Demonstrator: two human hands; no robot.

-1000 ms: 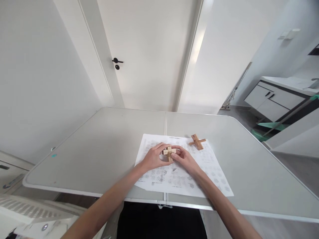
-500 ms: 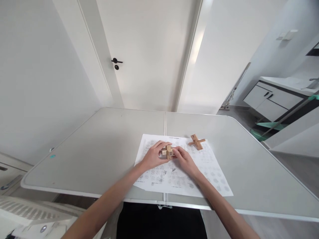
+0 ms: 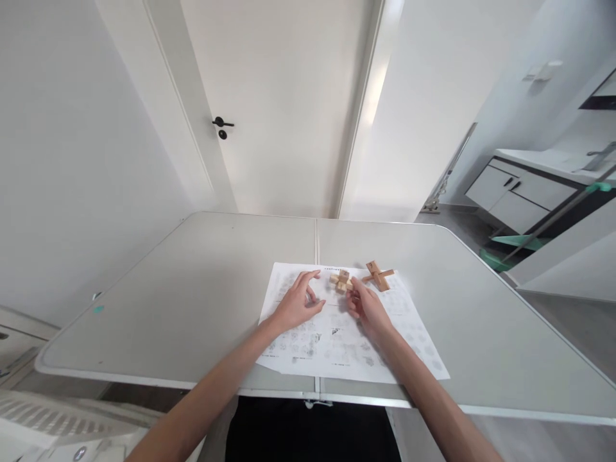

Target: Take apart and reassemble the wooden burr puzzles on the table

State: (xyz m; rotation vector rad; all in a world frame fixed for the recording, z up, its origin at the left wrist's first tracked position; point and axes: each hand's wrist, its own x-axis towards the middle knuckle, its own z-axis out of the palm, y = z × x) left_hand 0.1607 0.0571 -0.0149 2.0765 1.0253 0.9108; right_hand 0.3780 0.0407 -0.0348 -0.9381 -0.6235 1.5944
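Observation:
My left hand (image 3: 296,301) is open above the printed sheet, thumb and fingers spread with nothing between them. Pinched at its right side by my right hand (image 3: 368,309) is a light wooden interlocking puzzle (image 3: 341,281), made of crossed blocks. Whether it rests on the paper or hangs just above it I cannot tell. Beyond my right hand lies a darker wooden cross-shaped puzzle (image 3: 379,277), with a mark on one end, at the sheet's upper right edge. The white paper sheet (image 3: 404,353) lies under both hands, covered in small printed diagrams and text.
The grey folding table (image 3: 202,295) has a seam down its middle. A white door (image 3: 283,109) with a black handle (image 3: 222,122) stands behind it. To the far right are a washbasin cabinet (image 3: 520,189) and a green dustpan (image 3: 495,260).
My left hand has let go of the light wooden puzzle and opened. My right hand has carried the puzzle a little to the right and away from me, nearer the darker one.

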